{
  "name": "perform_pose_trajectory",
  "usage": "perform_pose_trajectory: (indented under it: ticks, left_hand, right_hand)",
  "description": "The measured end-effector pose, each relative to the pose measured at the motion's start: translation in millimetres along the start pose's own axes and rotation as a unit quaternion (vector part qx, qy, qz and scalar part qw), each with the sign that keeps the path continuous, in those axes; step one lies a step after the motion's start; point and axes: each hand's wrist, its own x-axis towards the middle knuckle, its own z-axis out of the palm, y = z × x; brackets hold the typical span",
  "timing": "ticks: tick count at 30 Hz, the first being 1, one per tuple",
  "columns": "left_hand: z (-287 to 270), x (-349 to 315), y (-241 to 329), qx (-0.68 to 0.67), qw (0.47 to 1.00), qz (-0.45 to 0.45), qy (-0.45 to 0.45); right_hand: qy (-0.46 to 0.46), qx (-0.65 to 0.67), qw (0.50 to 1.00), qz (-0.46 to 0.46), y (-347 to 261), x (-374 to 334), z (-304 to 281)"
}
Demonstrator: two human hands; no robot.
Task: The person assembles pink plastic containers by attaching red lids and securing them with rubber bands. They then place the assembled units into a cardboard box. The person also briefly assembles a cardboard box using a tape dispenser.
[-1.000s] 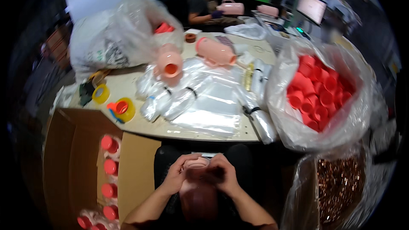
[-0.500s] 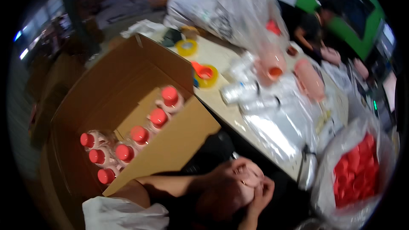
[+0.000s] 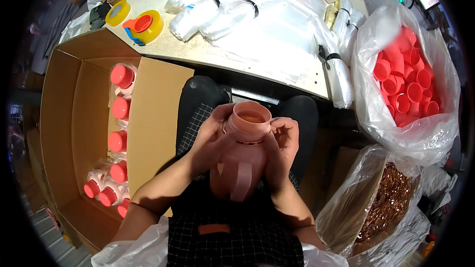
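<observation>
Between my knees stands a pink plastic jug (image 3: pixel 225 170), upright, with its open round mouth upward and its handle toward me. My left hand (image 3: pixel 210 138) wraps the jug's left side, with the fingers at the neck just below the rim. On the opposite side my right hand (image 3: pixel 282 146) presses against the body and neck, its fingers curled near the rim. A thin band, dark and shiny in places, runs round the base of the neck. Whether the right fingertips also pinch something small cannot be seen.
At left, an open cardboard box (image 3: pixel 62 118) holds several bagged jugs with red caps (image 3: pixel 122 76). Tape rolls (image 3: pixel 118 13) and plastic bags (image 3: pixel 267 44) lie on the table (image 3: pixel 297 81). At right stand a bag of red caps (image 3: pixel 408 86) and a lined box of copper-coloured pieces (image 3: pixel 386 202).
My view has swung round, so the jug and both hands now appear nearer the middle. The jug, tilted before, is upright with its mouth up. Both hands remain on it.
</observation>
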Motion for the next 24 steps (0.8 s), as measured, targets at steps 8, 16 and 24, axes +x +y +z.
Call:
perform_pose_trajectory:
  ticks: [8,16,24]
  left_hand:
    - [8.6,-6.9,-1.5,0.058,0.997,-0.014,0.059]
    - [15.3,-11.9,11.9,0.135,0.989,0.003,0.060]
    - [8.8,-19.6,-4.1,-0.032,0.996,-0.029,0.075]
  right_hand:
    - [-0.020,-0.032,0.997,-0.071,4.7,0.7,-3.8]
    - [-0.045,-0.093,0.988,-0.112,8.0,2.2,-11.3]
    - [-0.087,0.076,0.956,0.271,-17.4,20.3,-11.9]
